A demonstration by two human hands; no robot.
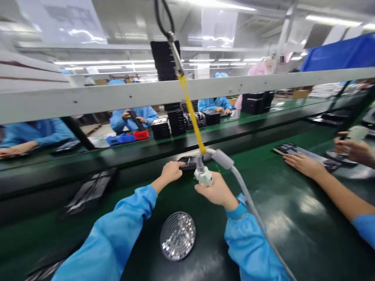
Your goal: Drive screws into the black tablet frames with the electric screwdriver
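My right hand (215, 190) is closed around a white hanging power tool (203, 174), likely an electric screwdriver, held upright. A yellow cord (191, 113) runs from its top up to an overhead hook, and a grey hose (249, 203) leaves its side. My left hand (172, 171) grips the near edge of a flat black part (189, 162) lying on the green belt (281, 218), right beside the tool's tip. Both my sleeves are blue.
A round metal dish of small screws (177, 235) sits near me between my arms. A co-worker's hands (304, 164) rest on a black keyboard-like part (304, 154) at right. Black parts (90, 191) lie at left. Across the line, people in blue work beside stacked black trays (175, 121).
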